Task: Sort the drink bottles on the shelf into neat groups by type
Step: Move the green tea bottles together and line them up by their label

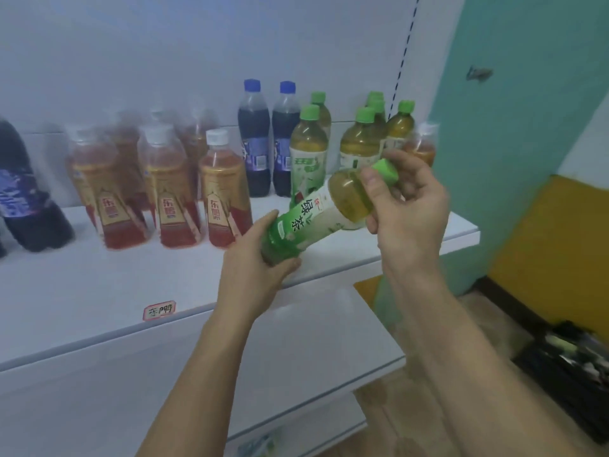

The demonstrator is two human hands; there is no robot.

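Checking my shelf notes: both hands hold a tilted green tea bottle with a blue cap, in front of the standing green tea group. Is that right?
Not quite: in the head view the held green tea bottle has a green cap, not blue. The rest stands: left hand at its base, right hand near the neck, tilted before the standing green tea group.

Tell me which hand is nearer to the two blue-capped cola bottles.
Left. The left hand grips the base of the tilted green tea bottle, below the cola bottles; the right hand holds its neck, farther right.
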